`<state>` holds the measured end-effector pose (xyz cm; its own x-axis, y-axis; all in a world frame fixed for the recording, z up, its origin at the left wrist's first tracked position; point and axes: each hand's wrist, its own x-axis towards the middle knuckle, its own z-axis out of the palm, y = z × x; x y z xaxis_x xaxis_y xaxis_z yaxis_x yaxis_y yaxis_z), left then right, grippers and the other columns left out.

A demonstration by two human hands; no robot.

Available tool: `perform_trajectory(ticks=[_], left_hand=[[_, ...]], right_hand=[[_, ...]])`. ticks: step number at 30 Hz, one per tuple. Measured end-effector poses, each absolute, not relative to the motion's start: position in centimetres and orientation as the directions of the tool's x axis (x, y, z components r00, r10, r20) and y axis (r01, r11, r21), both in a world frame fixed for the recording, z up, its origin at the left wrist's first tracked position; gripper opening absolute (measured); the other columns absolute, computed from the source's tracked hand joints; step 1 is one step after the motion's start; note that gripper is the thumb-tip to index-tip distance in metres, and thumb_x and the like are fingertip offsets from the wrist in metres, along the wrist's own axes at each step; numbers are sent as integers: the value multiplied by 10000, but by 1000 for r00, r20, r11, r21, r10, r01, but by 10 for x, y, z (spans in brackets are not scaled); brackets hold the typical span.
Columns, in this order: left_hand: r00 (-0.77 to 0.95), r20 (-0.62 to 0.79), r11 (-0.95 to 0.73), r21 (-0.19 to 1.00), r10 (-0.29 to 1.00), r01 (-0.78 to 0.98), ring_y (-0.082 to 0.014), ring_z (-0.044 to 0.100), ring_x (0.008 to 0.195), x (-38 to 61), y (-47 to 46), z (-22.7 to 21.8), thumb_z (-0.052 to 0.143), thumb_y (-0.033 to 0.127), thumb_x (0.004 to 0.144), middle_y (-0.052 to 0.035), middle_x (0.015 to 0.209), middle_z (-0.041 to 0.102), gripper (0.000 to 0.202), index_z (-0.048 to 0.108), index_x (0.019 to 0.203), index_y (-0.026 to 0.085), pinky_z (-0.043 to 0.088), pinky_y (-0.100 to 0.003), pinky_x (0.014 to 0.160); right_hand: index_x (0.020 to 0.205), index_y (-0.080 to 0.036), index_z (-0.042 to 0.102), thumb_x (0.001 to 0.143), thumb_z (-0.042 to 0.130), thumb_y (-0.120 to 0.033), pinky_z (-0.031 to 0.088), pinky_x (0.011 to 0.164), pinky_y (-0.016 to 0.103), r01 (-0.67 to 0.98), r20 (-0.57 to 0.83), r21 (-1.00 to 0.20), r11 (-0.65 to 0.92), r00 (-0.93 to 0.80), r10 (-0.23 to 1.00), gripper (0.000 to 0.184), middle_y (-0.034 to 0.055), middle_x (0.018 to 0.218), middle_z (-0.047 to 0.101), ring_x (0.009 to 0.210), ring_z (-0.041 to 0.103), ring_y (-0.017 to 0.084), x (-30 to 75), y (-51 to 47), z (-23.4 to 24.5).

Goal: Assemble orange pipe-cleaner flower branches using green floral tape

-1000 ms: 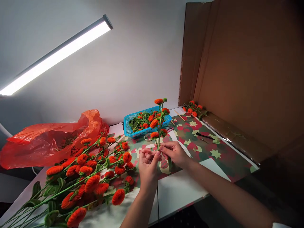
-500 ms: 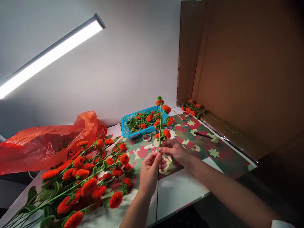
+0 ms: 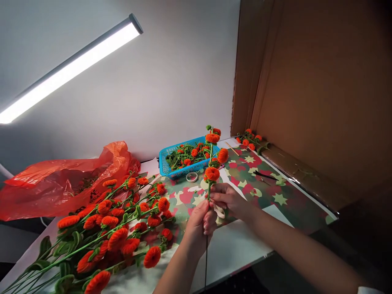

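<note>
Just in front of the person, the left hand (image 3: 200, 220) is closed around the stem of an orange spray (image 3: 212, 174), thumb up and fingers curled inward, its forearm rising from below. Directly above it, the right hand (image 3: 229, 202) reaches across from the right, fingers bent and pointing left, their tips gripping the same stem under the lowest bloom. Upright, the spray stands above both hands; its thin dark stem runs down below the left one.

Left of the left hand, a pile of orange flowers (image 3: 118, 239) lies with stems toward the near left. Under and beyond the hands spreads a patterned mat (image 3: 180, 198), bearing a tape roll (image 3: 192, 181). Farther left, past the pile, a red bag (image 3: 64, 169) carries dark print, too creased to read.

Straight beyond the hands sits a blue basket (image 3: 179, 174) of flowers and green stems. Ahead and right of the right hand are a black tool (image 3: 266, 176), a stick (image 3: 232, 149) and more blooms (image 3: 246, 142), before tall cardboard (image 3: 321, 81). High to the left, a lit lamp (image 3: 73, 69) slants against the wall (image 3: 183, 61).
</note>
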<state>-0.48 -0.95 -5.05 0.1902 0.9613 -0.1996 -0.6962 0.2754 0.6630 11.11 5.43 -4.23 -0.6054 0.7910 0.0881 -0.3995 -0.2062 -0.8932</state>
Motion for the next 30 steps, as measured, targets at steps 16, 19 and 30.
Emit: perform_trajectory(ticks=[16, 19, 30], left_hand=[[251, -245, 348, 550, 936, -760, 24, 262, 305, -5, -9, -51, 701, 297, 714, 90, 470, 375, 211, 584, 705, 122, 199, -58, 276], [9, -218, 183, 795, 976, -578, -39, 484, 407, -1, -7, -52, 742, 370, 653, 34, 541, 544, 280, 621, 724, 128, 414, -136, 392], [82, -197, 193, 650, 977, -735, 26, 234, 287, -7, -5, -43, 793, 348, 562, 99, 397, 377, 324, 577, 629, 115, 185, -83, 278]], right_hand=[[653, -136, 609, 663, 723, -411, 276, 397, 191, -375, 71, -894, -246, -661, 747, 298, -18, 578, 561, 409, 337, 35, 112, 56, -42], [609, -141, 602, 640, 742, -383, 323, 439, 196, -353, 91, -928, -121, -528, 844, 281, -25, 551, 530, 480, 427, 67, 112, 58, -43], [634, -135, 617, 713, 674, -458, 302, 411, 203, -354, 103, -918, -180, -650, 753, 337, -53, 400, 468, 376, 399, 61, 108, 53, -51]])
